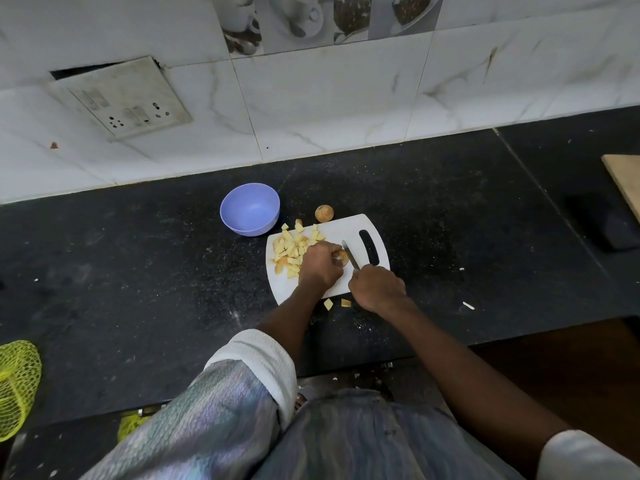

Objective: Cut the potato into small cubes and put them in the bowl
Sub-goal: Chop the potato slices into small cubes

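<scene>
Two hands work over a white cutting board (349,230) on a dark speckled counter (138,289). Nearest the person, just short of both wrists, two loose potato cubes (328,304) lie on the counter off the board's near edge — one by the left wrist, the other closer to the right.

On the right, the right hand (379,289) is curled round the handle of a knife (350,254); the handle itself is hidden inside the fist, and the blade runs away from the knuckles, up and slightly left, with its tip over the board. Just beyond this hand is the board's dark slot handle.

Beside it, the left hand (320,263) has its fingers bent down onto a potato piece (343,257), pinning it to the board right beside the blade. Whether the edge touches the piece I cannot tell.

Left of the left hand, touching its knuckles, a heap of cut potato cubes (291,249) covers the far-left part of the board — pale yellow, some with brown skin.

Farther out, beyond the left hand's fingers, a round potato end (324,213) sits on the counter just past the board's far edge. Beyond and left of the heap stands a lilac bowl (250,209), near the board's corner, with nothing visible inside.

Well off to the right, a wooden board (623,181) juts in at the frame edge.
</scene>
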